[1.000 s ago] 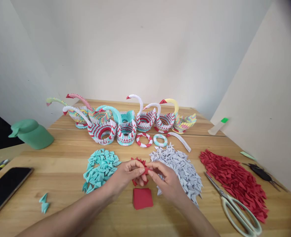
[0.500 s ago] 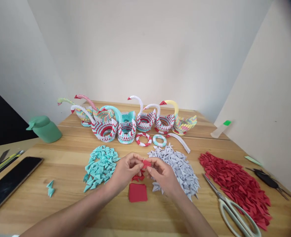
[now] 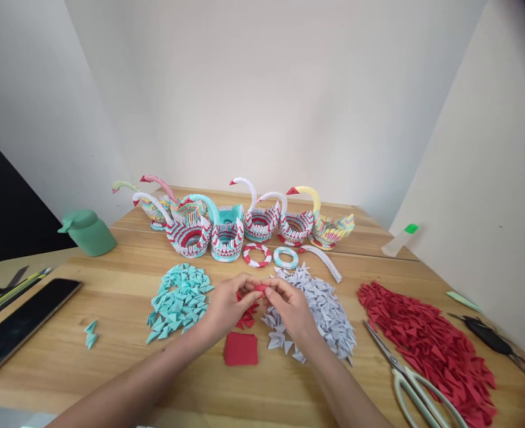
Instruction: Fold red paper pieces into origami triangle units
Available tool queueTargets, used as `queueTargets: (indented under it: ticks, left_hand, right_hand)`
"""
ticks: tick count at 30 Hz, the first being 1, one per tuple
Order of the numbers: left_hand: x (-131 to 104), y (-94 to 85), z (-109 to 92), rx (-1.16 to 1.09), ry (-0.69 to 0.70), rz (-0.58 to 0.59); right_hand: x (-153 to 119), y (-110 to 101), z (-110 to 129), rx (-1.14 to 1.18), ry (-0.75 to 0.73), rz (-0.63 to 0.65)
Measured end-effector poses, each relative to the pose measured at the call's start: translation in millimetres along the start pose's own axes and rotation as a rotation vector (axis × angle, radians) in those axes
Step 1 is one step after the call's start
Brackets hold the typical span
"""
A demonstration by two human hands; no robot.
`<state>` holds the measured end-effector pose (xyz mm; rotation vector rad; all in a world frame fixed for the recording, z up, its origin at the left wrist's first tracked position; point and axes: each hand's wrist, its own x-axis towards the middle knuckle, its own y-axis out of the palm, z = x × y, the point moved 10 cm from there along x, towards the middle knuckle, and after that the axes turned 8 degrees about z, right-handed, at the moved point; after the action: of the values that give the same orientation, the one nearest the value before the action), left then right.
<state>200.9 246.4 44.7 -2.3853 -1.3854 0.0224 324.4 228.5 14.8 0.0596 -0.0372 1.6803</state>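
Note:
Between the fingertips of both hands is a small piece of red paper point(image 3: 261, 288), mostly covered by the fingers. My left hand point(image 3: 230, 303) pinches it from the left, and my right hand point(image 3: 291, 303) pinches it from the right. Just beneath them lie a few folded red paper pieces point(image 3: 246, 318), partly hidden by the left hand. A stack of red paper sheets point(image 3: 241, 349) rests nearer to me. Left of the hands spreads a pile of turquoise folded pieces point(image 3: 179, 300); a grey-white pile point(image 3: 327, 315) lies behind and right of the right hand.
Several paper swans point(image 3: 188, 235) stand along the back, with two paper rings point(image 3: 285, 258) and a white curved neck point(image 3: 322, 261) before them. Right: a red pile point(image 3: 431, 351), scissors point(image 3: 405, 371), a black-handled tool point(image 3: 487, 334). Left: a phone point(image 3: 25, 324), a green pot point(image 3: 90, 233).
The red paper now shows as a narrower strip between the fingertips, which have come closer together. The view has shifted slightly.

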Motion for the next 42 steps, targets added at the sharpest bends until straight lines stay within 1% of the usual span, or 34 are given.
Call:
queueTargets:
  ticks: [3, 4, 6, 8, 11, 14, 19, 25, 29, 33, 38, 42]
  left_hand:
    - [-4.6, 0.4, -19.7, 0.315, 0.152, -0.029]
    - [-6.6, 2.5, -24.2, 0.379, 0.196, -0.028]
    - [-9.7, 6.8, -27.3, 0.428, 0.244, -0.015]
    - [-11.2, 8.4, -25.2, 0.423, 0.246, -0.018]
    - [-11.7, 6.5, -18.9, 0.363, 0.214, -0.044]
    - [-10.7, 2.9, -10.0, 0.234, 0.153, -0.058]
    - [-8.3, 2.5, 2.6, -0.001, 0.065, -0.021]
    - [-8.1, -0.8, 9.7, -0.087, 0.017, -0.037]
    - [-8.1, -1.2, 10.2, -0.085, 0.015, -0.047]
    - [-8.5, 1.0, 3.8, -0.041, 0.064, -0.032]
    - [-11.7, 4.6, -3.3, 0.145, 0.147, -0.015]
    - [-15.7, 11.2, -10.0, 0.274, 0.239, -0.014]
  right_hand:
    - [-3.0, -0.8, -2.0, -0.023, -0.028, -0.005]
    - [-4.2, -0.3, -2.7, -0.03, -0.033, -0.001]
    - [-6.5, -0.1, -3.8, -0.051, -0.032, 0.002]
    - [-8.7, -1.5, -4.1, -0.077, -0.027, -0.009]
    - [-11.0, -2.7, -3.1, -0.102, -0.021, -0.019]
    - [-12.0, -2.5, -2.8, -0.103, -0.007, -0.024]
    - [-12.3, -1.0, -2.6, -0.112, 0.004, -0.022]
    - [-11.7, 2.0, -1.4, -0.14, -0.005, 0.011]
    - [-10.9, 6.0, -0.8, -0.173, 0.016, 0.041]
    - [-10.1, 6.6, -0.2, -0.187, 0.016, 0.041]
    - [-9.0, 6.8, -1.4, -0.178, -0.014, 0.041]
    - [-9.3, 3.8, -1.6, -0.195, -0.04, 0.005]
